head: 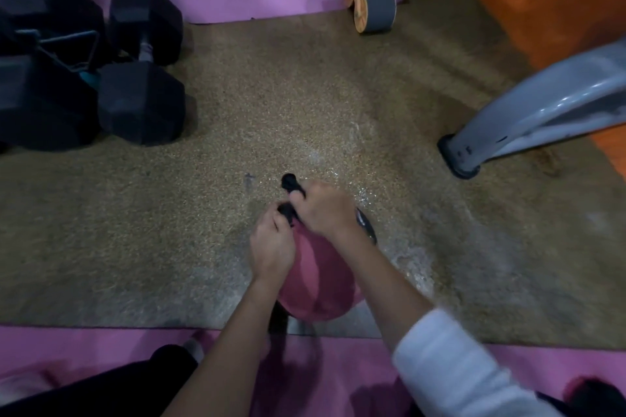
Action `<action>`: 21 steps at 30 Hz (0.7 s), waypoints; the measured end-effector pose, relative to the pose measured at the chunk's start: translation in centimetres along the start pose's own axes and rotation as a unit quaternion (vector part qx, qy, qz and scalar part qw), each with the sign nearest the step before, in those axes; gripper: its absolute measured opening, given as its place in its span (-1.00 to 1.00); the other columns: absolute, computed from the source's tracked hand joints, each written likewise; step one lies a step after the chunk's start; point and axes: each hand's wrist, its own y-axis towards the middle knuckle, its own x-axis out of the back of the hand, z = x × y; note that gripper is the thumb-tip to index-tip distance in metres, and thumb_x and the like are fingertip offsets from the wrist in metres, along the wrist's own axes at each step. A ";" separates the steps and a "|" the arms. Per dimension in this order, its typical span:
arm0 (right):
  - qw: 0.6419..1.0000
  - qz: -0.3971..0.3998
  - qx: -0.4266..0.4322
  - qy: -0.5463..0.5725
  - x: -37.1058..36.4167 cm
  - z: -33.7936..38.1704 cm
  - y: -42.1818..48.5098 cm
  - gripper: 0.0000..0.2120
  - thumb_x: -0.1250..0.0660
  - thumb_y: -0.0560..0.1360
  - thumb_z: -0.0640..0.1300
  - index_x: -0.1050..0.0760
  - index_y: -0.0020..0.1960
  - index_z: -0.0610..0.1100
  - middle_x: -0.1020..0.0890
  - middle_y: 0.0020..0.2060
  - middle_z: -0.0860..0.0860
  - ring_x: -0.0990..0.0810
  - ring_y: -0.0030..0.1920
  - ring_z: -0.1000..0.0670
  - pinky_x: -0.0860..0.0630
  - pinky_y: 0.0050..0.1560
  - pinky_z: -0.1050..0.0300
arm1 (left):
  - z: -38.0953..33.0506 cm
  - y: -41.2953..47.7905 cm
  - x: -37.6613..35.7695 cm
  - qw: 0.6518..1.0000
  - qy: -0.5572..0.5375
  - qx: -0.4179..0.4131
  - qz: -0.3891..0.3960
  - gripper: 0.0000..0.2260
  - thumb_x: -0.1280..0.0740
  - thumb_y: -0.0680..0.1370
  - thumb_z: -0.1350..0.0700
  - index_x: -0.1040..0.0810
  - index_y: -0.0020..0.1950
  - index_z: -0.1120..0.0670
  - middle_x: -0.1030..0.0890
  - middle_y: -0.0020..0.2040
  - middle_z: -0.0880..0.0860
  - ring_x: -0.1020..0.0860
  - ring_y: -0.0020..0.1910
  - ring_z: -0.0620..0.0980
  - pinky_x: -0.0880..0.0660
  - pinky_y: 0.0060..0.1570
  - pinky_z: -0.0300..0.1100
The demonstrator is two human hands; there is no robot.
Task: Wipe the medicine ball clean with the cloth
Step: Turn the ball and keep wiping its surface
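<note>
A dark pink medicine ball [315,284] sits on the brown carpet near its front edge, partly hidden under my forearms. Both hands hold a black cloth [289,183] just above the ball's far side. The cloth is bunched into a tight roll. My left hand [271,247] grips its near end and my right hand [323,210] grips it further along, with the far end sticking out past the fingers. A dark patch [367,227] shows by my right wrist; I cannot tell what it is.
Black hex dumbbells [139,78] lie at the left. An orange and grey ab roller [374,8] stands at the back. A grey machine leg [501,132] rests on the carpet [237,112] at the right. Shiny wet-looking streaks [338,159] mark the carpet beyond the ball. Pink mat [101,345] lies in front.
</note>
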 end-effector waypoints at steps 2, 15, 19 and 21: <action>0.992 -0.099 0.080 -0.001 -1.8 0.1 -5.3 -0.68 -0.12 0.60 0.00 -0.52 0.18 -0.15 -0.60 0.15 -0.10 -0.52 0.20 -0.13 -0.41 0.25 -0.05 | 0.1 0.4 0.1 0.999 -0.031 0.029 0.000 -0.74 -0.13 0.67 0.19 -0.59 0.18 0.17 -0.65 0.09 0.19 -0.57 0.16 0.21 -0.36 -0.06 -0.15; 0.973 -0.187 0.063 0.122 -2.2 -1.4 -8.5 -0.63 -0.08 0.61 -0.03 -0.47 0.32 -0.12 -0.56 0.24 0.00 -0.46 0.28 0.01 -0.33 0.35 0.10 | -1.6 1.5 -1.2 0.998 0.045 -0.043 0.030 -0.69 -0.10 0.63 0.16 -0.58 0.23 0.03 -0.64 0.18 0.09 -0.57 0.19 0.13 -0.44 0.25 0.07; 0.978 -0.138 0.009 0.155 -0.7 -3.8 -5.3 -0.67 -0.07 0.61 -0.03 -0.53 0.17 -0.12 -0.61 0.10 -0.05 -0.54 0.14 -0.05 -0.40 0.11 0.10 | -1.2 0.5 -2.0 0.984 0.133 -0.109 0.043 -0.54 -0.01 0.61 -0.16 -0.48 0.41 -0.10 -0.48 0.43 -0.12 -0.37 0.43 -0.07 -0.28 0.43 0.06; 0.983 -0.047 -0.087 0.156 0.8 -4.3 -1.5 -0.72 -0.09 0.61 -0.03 -0.53 -0.02 -0.14 -0.62 0.01 -0.13 -0.56 0.05 -0.16 -0.36 -0.07 0.05 | -0.7 0.2 -2.0 0.983 0.141 -0.114 0.037 -0.45 0.04 0.54 -0.28 -0.47 0.40 -0.14 -0.48 0.42 -0.15 -0.37 0.44 -0.09 -0.29 0.43 0.08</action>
